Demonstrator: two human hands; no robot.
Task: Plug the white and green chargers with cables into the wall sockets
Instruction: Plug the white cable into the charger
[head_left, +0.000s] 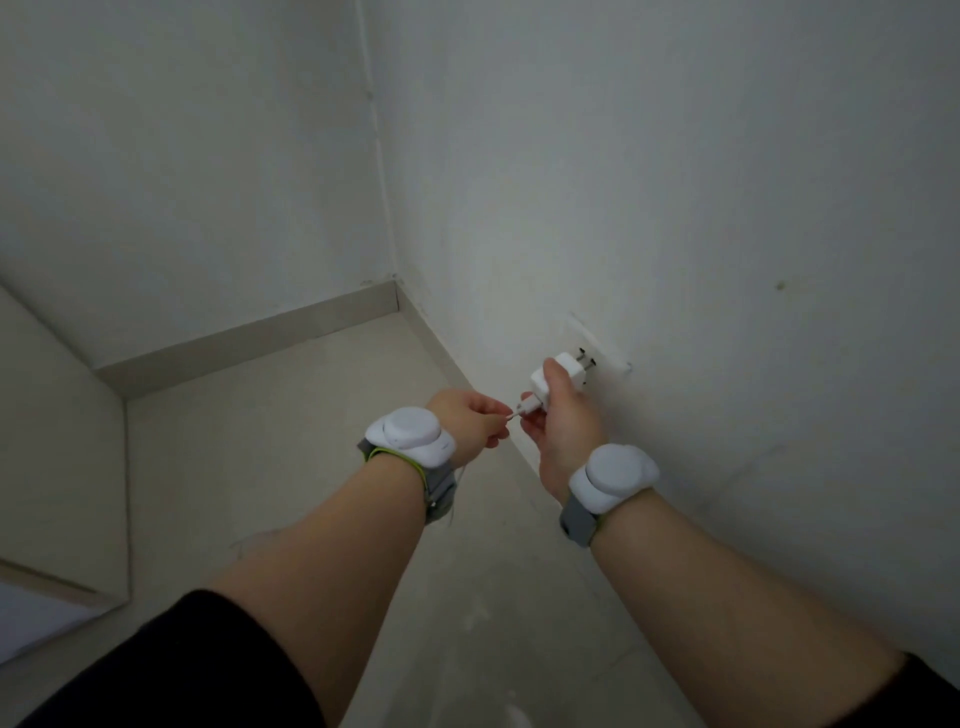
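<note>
My right hand (563, 423) grips a white charger (558, 376) with its two metal prongs pointing at the white wall socket plate (605, 353) low on the right wall. The prongs sit just at the plate, and I cannot tell if they are inside it. My left hand (467, 423) pinches the white cable (514, 414) where its plug meets the charger's back end. The cable's remaining length is hidden behind my left hand. No green charger is in view.
Both wrists carry white round devices on grey straps. The pale floor (311, 415) runs into a room corner with a low skirting board (249, 338). A second wall (57, 441) stands at the left. The right wall (727, 208) is bare and white.
</note>
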